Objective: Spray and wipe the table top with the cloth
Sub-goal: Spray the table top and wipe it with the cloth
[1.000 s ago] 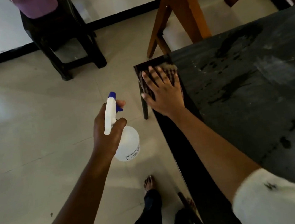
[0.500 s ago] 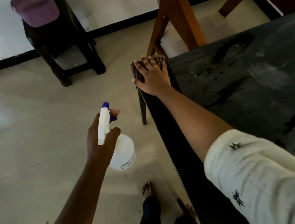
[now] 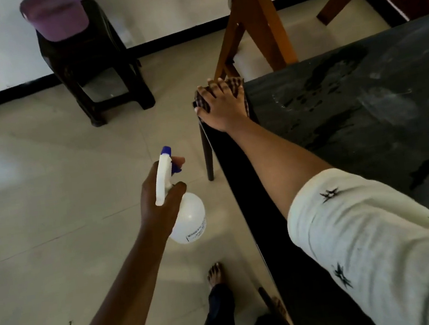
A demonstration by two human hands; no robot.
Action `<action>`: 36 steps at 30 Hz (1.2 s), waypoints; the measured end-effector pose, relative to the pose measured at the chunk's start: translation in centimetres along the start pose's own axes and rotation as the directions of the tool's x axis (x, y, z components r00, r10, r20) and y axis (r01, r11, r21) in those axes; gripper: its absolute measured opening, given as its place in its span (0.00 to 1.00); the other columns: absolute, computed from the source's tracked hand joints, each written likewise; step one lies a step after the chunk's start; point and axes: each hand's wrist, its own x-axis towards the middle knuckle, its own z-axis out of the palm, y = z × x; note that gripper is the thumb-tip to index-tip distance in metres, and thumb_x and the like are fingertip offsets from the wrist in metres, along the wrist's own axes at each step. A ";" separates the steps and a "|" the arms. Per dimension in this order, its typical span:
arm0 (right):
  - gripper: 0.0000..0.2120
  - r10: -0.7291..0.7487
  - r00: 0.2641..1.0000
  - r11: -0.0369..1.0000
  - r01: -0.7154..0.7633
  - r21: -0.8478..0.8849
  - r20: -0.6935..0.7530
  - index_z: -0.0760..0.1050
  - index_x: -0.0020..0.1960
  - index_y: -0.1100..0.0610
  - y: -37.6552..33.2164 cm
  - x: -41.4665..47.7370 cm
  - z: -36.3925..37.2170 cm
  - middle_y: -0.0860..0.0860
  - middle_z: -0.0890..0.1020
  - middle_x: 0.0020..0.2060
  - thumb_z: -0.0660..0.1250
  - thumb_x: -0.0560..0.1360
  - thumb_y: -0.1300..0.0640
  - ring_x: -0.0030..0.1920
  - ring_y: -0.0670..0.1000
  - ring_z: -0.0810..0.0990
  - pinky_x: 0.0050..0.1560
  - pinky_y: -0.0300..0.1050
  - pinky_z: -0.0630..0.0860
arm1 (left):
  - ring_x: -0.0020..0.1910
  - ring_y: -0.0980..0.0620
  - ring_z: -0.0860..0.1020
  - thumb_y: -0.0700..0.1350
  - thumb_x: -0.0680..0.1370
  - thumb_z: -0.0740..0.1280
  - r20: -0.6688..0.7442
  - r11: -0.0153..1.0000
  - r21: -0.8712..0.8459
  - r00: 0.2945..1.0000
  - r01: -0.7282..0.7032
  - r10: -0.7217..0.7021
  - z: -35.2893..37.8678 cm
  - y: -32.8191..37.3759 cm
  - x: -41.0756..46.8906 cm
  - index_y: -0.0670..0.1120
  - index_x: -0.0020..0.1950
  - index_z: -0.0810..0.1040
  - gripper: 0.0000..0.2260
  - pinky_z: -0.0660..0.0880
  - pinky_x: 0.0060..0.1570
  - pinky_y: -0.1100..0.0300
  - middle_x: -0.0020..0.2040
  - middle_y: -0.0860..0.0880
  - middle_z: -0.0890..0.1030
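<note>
Dark grey and matt, the broad flat table top (image 3: 366,130) is streaked with wet patches, scattered droplets and paler smears, so the spraying looks done for this stretch and the step in hand is the wipe. Well apart from it, out over the pale tiled floor, the translucent white plastic spray bottle with a blue nozzle and trigger (image 3: 190,219) hangs in the left hand (image 3: 156,204), whose fingers are curled round its neck with one fingertip by the trigger. The right hand (image 3: 224,104) lies flat with fingers spread on the small brown checked cloth (image 3: 237,84), pressing it down at the far left corner of the top, right at the edge; it pinches nothing. The cloth looks bunched and thin, its borders showing just past the fingers, and part of it seems to lap over the corner. As I judge it, the next move calls for drawing the cloth back onto the wet area, keeping the palm's pressure even so that it does not slip off the edge.
</note>
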 end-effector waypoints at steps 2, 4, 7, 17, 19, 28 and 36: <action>0.30 -0.040 0.998 0.999 0.040 0.006 -0.047 0.50 0.78 0.45 -0.2 -2.5 0.7 0.51 0.51 0.78 0.51 0.79 0.39 0.78 0.55 0.46 0.73 0.68 0.45 | 0.58 0.51 0.79 0.37 0.68 0.64 -0.007 1.000 0.007 1.000 -0.020 0.020 0.3 0.5 -0.4 0.46 0.58 0.78 0.19 0.75 0.59 0.39 0.56 0.50 0.81; 0.30 -0.091 0.991 0.996 0.091 0.001 -0.095 0.50 0.78 0.45 -0.2 -6.2 1.7 0.50 0.52 0.78 0.53 0.79 0.40 0.77 0.55 0.48 0.73 0.67 0.48 | 0.58 0.53 0.79 0.36 0.68 0.64 -0.022 0.999 0.024 0.999 -0.036 0.036 0.5 0.8 -1.3 0.46 0.58 0.77 0.19 0.75 0.59 0.39 0.56 0.51 0.81; 0.29 -0.121 0.985 0.992 0.125 0.018 -0.125 0.53 0.78 0.45 0.0 -12.6 2.9 0.49 0.55 0.78 0.56 0.79 0.44 0.77 0.54 0.51 0.73 0.65 0.49 | 0.58 0.53 0.78 0.37 0.68 0.64 -0.031 0.997 0.049 0.998 -0.052 0.053 0.8 1.1 -3.8 0.46 0.59 0.77 0.19 0.75 0.58 0.38 0.57 0.51 0.81; 0.21 -0.251 0.968 0.940 0.238 0.243 0.023 0.67 0.72 0.53 1.7 -30.4 2.8 0.54 0.73 0.68 0.59 0.79 0.56 0.68 0.54 0.70 0.67 0.55 0.67 | 0.58 0.54 0.79 0.39 0.68 0.65 -0.123 0.997 0.076 0.992 -0.021 0.030 4.4 2.4 -19.9 0.53 0.56 0.78 0.18 0.76 0.58 0.38 0.56 0.53 0.82; 0.15 -0.168 0.983 0.792 0.087 0.605 0.078 0.75 0.65 0.56 3.5 -33.4 1.2 0.53 0.82 0.50 0.60 0.80 0.57 0.49 0.50 0.80 0.53 0.46 0.75 | 0.59 0.51 0.79 0.41 0.67 0.65 -0.103 0.999 0.034 0.994 -0.014 0.018 5.2 3.2 -23.5 0.57 0.54 0.79 0.18 0.76 0.57 0.37 0.56 0.52 0.82; 0.13 0.244 0.896 -0.519 -0.203 0.830 0.371 0.79 0.47 0.55 16.6 -47.8 -3.9 0.52 0.85 0.37 0.55 0.80 0.61 0.39 0.51 0.84 0.44 0.46 0.77 | 0.60 0.50 0.79 0.46 0.65 0.67 0.258 0.998 0.037 0.964 0.051 -0.059 10.4 5.6 -37.6 0.55 0.55 0.81 0.19 0.75 0.60 0.42 0.58 0.51 0.82; 0.14 0.516 0.812 -0.550 0.070 0.832 0.273 0.77 0.58 0.51 22.4 -54.3 -4.7 0.54 0.82 0.52 0.54 0.80 0.56 0.53 0.56 0.80 0.53 0.55 0.77 | 0.52 0.54 0.81 0.40 0.71 0.68 0.447 0.961 0.190 0.855 0.198 -0.265 17.8 4.0 -43.3 0.60 0.50 0.79 0.15 0.78 0.53 0.59 0.50 0.54 0.83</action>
